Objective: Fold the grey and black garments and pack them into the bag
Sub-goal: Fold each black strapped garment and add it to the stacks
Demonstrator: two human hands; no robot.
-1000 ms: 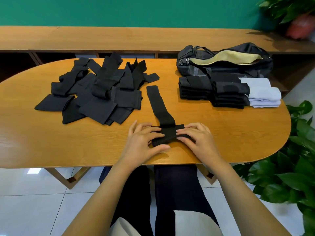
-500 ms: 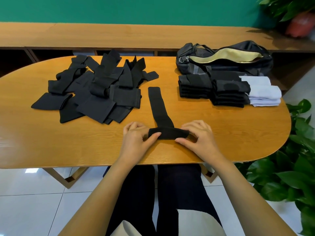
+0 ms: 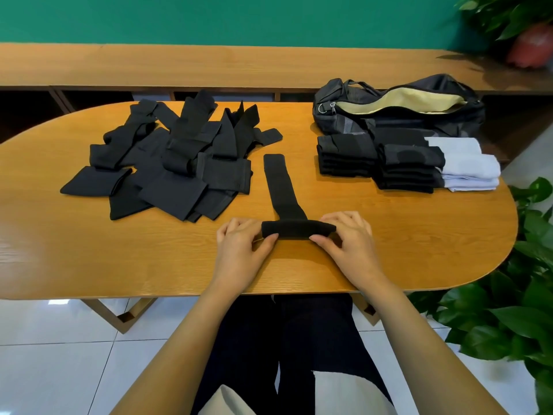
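Observation:
A long black garment strip [image 3: 281, 184] lies on the wooden table [image 3: 89, 259], its near end rolled into a tube [image 3: 296, 228]. My left hand [image 3: 244, 250] pinches the tube's left end between thumb and fingers. My right hand [image 3: 347, 244] pinches its right end the same way. A loose pile of unfolded black garments [image 3: 173, 163] covers the table's left half. Folded black stacks [image 3: 377, 161] and folded light grey pieces [image 3: 469, 166] sit at the right. Behind them the black bag [image 3: 398, 106] lies open, showing a tan lining.
A wooden bench or shelf [image 3: 209, 67] runs behind the table under a green wall. Leafy plants [image 3: 508, 310] crowd the right side near the table's rounded end. A red pot [image 3: 529, 46] stands at the top right. White tiled floor lies below.
The near end of the strip has been rolled away from me into a tighter, longer tube. Both hands have shifted from pressing it flat to pinching its two ends.

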